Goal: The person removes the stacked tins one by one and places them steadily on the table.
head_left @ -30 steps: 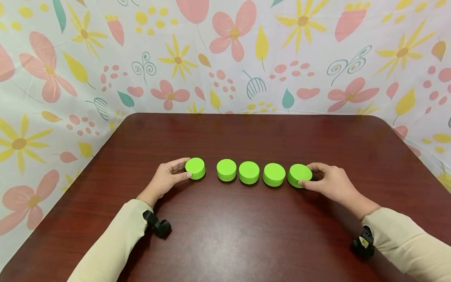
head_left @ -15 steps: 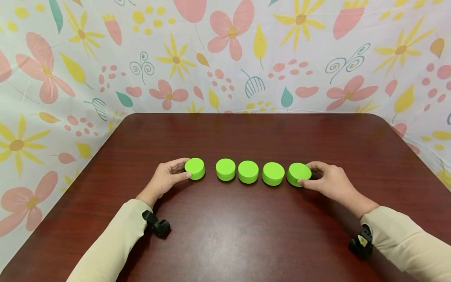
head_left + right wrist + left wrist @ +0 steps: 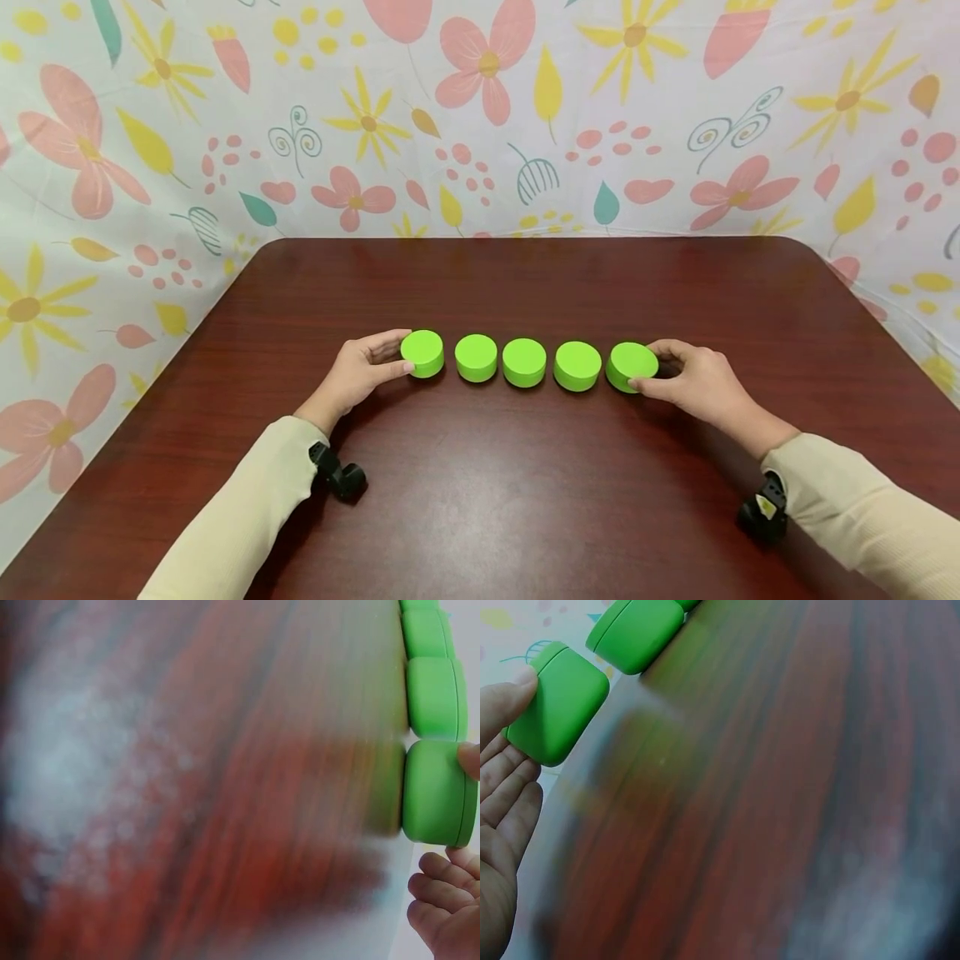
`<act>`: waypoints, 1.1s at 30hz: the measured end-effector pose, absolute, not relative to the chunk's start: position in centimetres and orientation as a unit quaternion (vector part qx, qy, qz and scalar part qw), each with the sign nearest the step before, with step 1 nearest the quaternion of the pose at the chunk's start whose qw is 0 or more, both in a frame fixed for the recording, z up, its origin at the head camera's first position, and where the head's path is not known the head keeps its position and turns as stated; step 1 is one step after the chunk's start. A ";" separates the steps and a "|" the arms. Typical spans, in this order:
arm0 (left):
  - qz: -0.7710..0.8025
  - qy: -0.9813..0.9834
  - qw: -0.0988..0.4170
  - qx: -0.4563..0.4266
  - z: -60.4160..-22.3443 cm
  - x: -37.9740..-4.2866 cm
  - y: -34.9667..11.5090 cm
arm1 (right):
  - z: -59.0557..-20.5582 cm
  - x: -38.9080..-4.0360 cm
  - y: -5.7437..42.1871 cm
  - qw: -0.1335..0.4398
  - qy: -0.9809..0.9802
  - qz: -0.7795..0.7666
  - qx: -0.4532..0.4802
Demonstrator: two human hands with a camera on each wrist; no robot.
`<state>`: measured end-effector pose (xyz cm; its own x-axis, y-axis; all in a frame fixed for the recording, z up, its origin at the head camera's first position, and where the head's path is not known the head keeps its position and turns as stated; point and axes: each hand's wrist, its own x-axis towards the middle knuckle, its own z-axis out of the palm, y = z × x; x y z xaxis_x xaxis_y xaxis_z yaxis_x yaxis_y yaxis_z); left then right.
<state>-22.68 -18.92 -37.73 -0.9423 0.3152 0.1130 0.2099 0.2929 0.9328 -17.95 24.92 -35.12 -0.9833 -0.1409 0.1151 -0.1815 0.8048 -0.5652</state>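
Observation:
Round, flat-topped green containers with a thin lid seam stand in a row in the head view. My left hand (image 3: 362, 367) pinches the leftmost green container (image 3: 422, 353) between thumb and fingers; in the left wrist view this container (image 3: 559, 706) looks tilted against its neighbour (image 3: 639, 636). At the other end, my right hand (image 3: 697, 377) holds the rightmost green container (image 3: 632, 367), thumb on the near side. The right wrist view shows that container (image 3: 435, 793) upright on the table. Between the hands are three more: the left one (image 3: 476, 358), the middle one (image 3: 524, 362) and the right one (image 3: 577, 366).
A dark reddish-brown wooden table (image 3: 465, 492) carries the row and stretches toward me. Behind it hangs a white cloth (image 3: 420, 67) with flower and leaf prints. Black wrist cameras (image 3: 337, 473) are strapped over the beige sleeves (image 3: 240, 508).
My left hand has brought the leftmost container to the right, narrowing the gap to its neighbour. The right hand keeps its hold on the rightmost one. The head view has shifted slightly.

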 end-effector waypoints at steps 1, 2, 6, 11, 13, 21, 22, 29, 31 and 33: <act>0.573 0.802 0.047 0.164 -37.7 -22.7 -18.8 | -35.1 -18.0 24.9 0.033 -0.949 0.302 0.085; 0.573 0.801 0.048 0.164 -37.8 -22.7 -18.8 | -35.1 -18.0 24.9 0.033 -0.949 0.302 0.085; 0.580 0.797 0.051 0.160 -37.9 -22.8 -18.6 | -35.1 -18.0 24.8 0.028 -0.947 0.308 0.083; 0.594 0.786 0.066 0.158 -38.4 -22.8 -18.4 | -35.0 -17.9 24.7 0.022 -0.947 0.312 0.076; 0.596 0.785 0.071 0.156 -38.5 -22.7 -18.4 | -35.0 -17.8 24.7 0.021 -0.946 0.314 0.075; 0.602 0.779 0.071 0.158 -38.5 -22.6 -18.3 | -35.3 -17.3 24.8 0.032 -0.942 0.328 0.066; 0.602 0.780 0.068 0.157 -38.5 -22.7 -18.3 | -35.3 -17.3 24.9 0.031 -0.941 0.332 0.062; 0.610 0.773 0.079 0.158 -38.4 -22.3 -18.5 | -35.0 -16.6 25.3 0.019 -0.936 0.349 0.039; 0.613 0.769 0.080 0.164 -38.1 -22.0 -18.8 | -34.2 -16.3 25.3 0.024 -0.938 0.343 0.034; 0.599 0.779 0.068 0.172 -37.4 -21.7 -18.9 | -33.1 -16.1 24.9 0.030 -0.946 0.320 0.038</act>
